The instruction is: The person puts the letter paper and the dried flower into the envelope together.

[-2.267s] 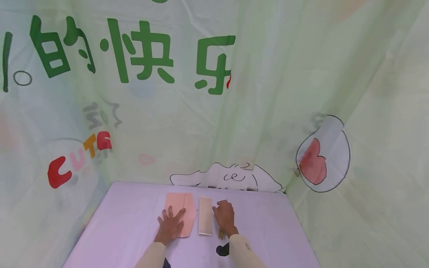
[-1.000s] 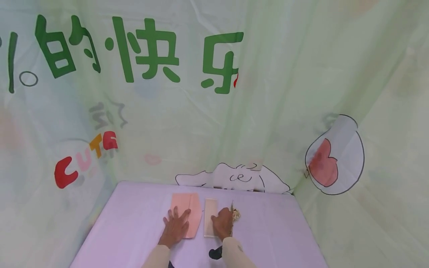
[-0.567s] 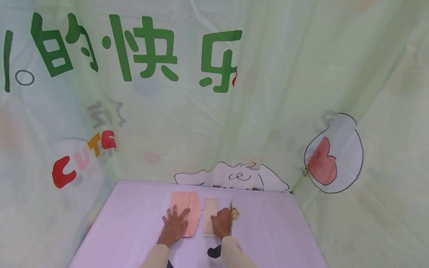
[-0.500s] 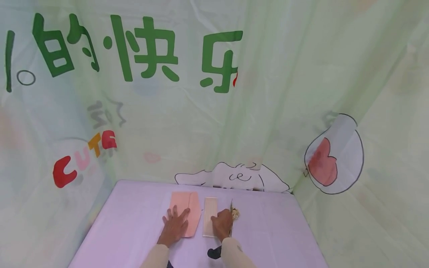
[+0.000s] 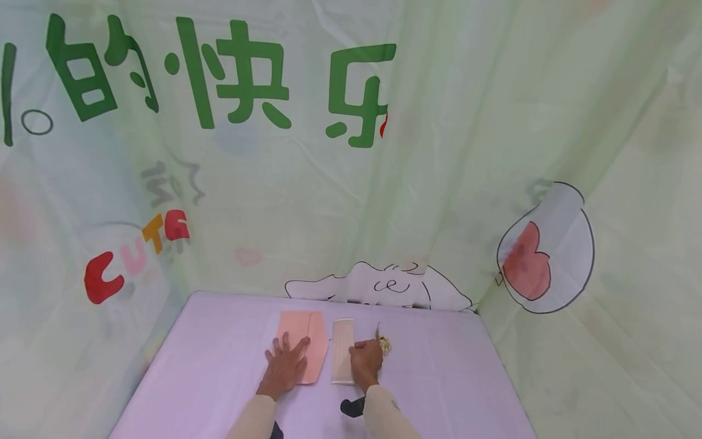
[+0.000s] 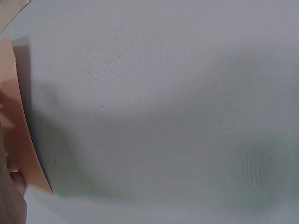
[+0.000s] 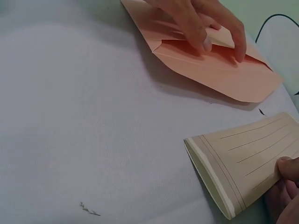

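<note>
On the lilac worktop (image 5: 219, 366), head view shows both hands side by side near the front middle: left hand (image 5: 285, 364) lies flat, fingers straight and spread, pressing on the peach envelope (image 5: 312, 338); right hand (image 5: 366, 361) sits just right of it, fingers curled, on the near end of the folded lined letter paper (image 5: 343, 349), with a small dried flower sprig (image 5: 384, 344) sticking out beyond the knuckles. Envelope and paper lie parallel, just beside each other, not touching. Right wrist view adds close detail the head view lacks: envelope (image 7: 219, 70) has its pointed flap open, left hand fingers (image 7: 196, 25) press on it near the flap fold; lined paper (image 7: 243, 158) is cream, ruled with thin lines, folded in layers with stacked edges visible at the near end, slightly lifted off the cloth; right fingers (image 7: 286, 175) pinch its edge at frame's lower right. A tiny plant fragment (image 7: 88, 208) lies loose on the cloth. Left wrist view shows mostly bare woven cloth, only the envelope's long edge (image 6: 21, 135) and a sliver of hand at the left border; finger pose unreadable there. Sprig not seen in either wrist view. Both forearms in cream sleeves (image 5: 252, 417), reaching forward from the bottom edge; something black (image 5: 351, 406) by the right wrist, unclear what. Backdrop is a thin pale green printed sheet (image 5: 439, 152), creased, with green characters, "CUTE" lettering, and cartoon outlines.
</note>
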`<state>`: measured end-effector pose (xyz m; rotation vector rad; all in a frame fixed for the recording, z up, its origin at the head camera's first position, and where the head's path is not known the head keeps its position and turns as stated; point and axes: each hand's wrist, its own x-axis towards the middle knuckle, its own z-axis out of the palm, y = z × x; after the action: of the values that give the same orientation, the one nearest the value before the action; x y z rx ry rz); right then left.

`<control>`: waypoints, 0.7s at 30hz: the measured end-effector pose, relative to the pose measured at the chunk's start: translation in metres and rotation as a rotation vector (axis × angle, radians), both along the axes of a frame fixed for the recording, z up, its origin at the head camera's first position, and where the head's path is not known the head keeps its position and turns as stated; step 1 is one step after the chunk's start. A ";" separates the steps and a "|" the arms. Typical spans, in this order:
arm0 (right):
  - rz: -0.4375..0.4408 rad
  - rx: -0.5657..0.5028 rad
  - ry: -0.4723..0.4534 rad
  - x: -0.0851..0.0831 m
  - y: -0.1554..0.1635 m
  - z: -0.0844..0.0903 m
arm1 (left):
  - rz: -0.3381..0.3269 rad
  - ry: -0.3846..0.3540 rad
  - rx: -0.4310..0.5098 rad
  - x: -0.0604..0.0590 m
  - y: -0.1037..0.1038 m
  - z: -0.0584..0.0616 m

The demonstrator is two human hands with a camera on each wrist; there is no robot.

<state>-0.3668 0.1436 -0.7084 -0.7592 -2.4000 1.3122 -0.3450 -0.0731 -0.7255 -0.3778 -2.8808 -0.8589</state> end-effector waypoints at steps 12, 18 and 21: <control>-0.052 -0.245 0.015 -0.008 0.004 0.005 | -0.003 -0.056 0.001 -0.004 0.000 0.000; -0.029 -0.313 0.053 -0.004 0.000 0.023 | -0.002 -0.063 -0.013 -0.004 -0.001 -0.002; -0.005 -0.342 0.055 -0.004 0.000 0.028 | -0.003 -0.060 -0.012 -0.005 -0.002 -0.001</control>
<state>-0.3709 0.1433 -0.6805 -0.8016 -2.1551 1.7428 -0.3496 -0.0746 -0.7261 -0.3640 -2.9416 -0.8688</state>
